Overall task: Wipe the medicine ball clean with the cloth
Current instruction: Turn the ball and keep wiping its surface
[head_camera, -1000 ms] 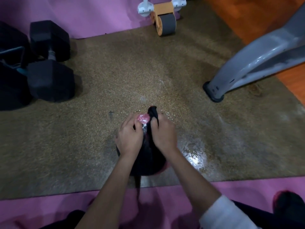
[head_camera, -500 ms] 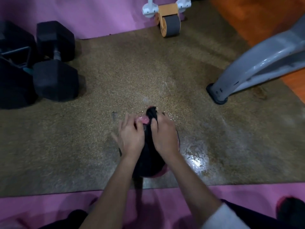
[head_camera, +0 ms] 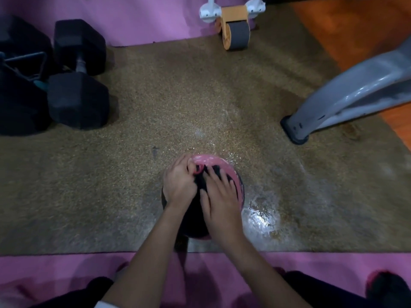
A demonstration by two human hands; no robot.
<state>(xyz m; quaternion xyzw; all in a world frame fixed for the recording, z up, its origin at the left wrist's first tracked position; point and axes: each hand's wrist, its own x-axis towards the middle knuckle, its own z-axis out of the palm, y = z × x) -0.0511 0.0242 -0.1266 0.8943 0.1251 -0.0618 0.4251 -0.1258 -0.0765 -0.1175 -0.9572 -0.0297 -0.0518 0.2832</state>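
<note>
Where the pink mat [head_camera: 222, 274] met the brown mat [head_camera: 133, 152], the ball [head_camera: 213, 162] sat on the brown one, directly under both hands. A black cloth [head_camera: 200, 185] lay over its top and ran down between the hands, leaving the pink far rim and right edge bare. The left hand [head_camera: 179, 185] rested on the ball's left side, fingers curled and pinching a bunch of the cloth near the top. The right hand [head_camera: 220, 201] pressed flat on the cloth, fingers spread and straight, gripping nothing. A wet patch [head_camera: 262, 218] shone just right of the ball. Farther off were a black dumbbell [head_camera: 77, 74] at left, a grey machine leg [head_camera: 344, 92] at right, and a wheel roller [head_camera: 235, 30] at the brown mat's far edge.
</note>
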